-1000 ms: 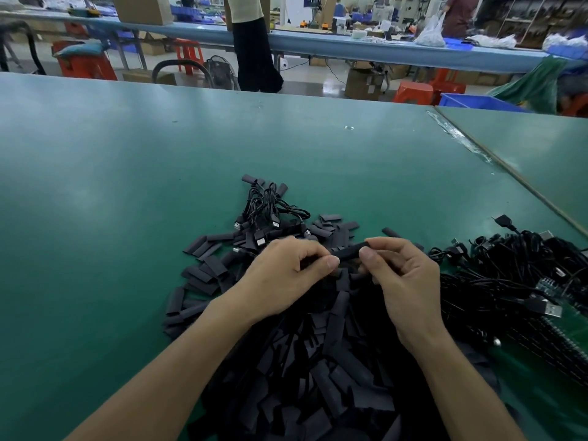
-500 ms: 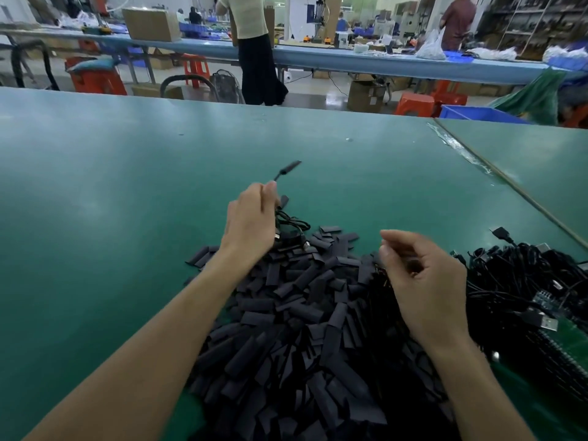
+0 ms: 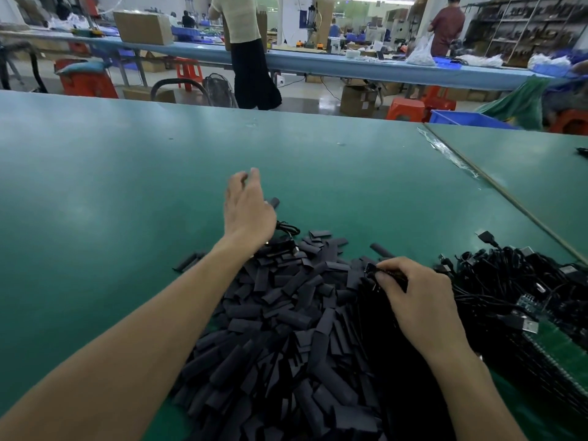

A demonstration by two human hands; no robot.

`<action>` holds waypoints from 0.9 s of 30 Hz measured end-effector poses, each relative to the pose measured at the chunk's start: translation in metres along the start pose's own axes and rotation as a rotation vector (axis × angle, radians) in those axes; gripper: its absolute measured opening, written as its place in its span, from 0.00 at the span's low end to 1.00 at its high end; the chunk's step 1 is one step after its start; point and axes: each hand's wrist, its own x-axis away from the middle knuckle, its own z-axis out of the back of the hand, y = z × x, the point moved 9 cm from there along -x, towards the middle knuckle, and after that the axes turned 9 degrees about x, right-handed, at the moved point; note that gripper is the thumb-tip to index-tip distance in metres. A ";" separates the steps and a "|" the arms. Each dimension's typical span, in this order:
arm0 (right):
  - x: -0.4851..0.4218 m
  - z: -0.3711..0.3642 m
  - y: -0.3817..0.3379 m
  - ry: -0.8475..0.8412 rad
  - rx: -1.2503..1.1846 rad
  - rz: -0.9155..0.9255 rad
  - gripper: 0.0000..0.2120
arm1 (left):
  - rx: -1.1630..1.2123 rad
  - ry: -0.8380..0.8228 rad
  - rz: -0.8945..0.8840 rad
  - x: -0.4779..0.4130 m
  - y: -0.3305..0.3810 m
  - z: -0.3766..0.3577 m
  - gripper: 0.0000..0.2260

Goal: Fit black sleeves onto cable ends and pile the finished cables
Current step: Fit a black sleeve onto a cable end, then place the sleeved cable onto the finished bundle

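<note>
Left hand (image 3: 248, 211) spread, empty, over finished cables (image 3: 288, 231). Right hand (image 3: 420, 300) fingers pinch dark piece (image 3: 370, 269) (sleeve or plug, unclear); best lift one only.

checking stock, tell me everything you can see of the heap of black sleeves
The heap of black sleeves is many short, flattened matt black tube pieces, rubbery-looking, piled loosely on the green table, a few strays lying apart. The right hand rests on its right edge pinching a dark piece; a cable tangle borders it.
</note>
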 end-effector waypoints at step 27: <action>-0.014 -0.026 0.020 -0.289 -0.704 -0.044 0.11 | 0.952 -0.699 0.022 0.092 0.046 -0.134 0.07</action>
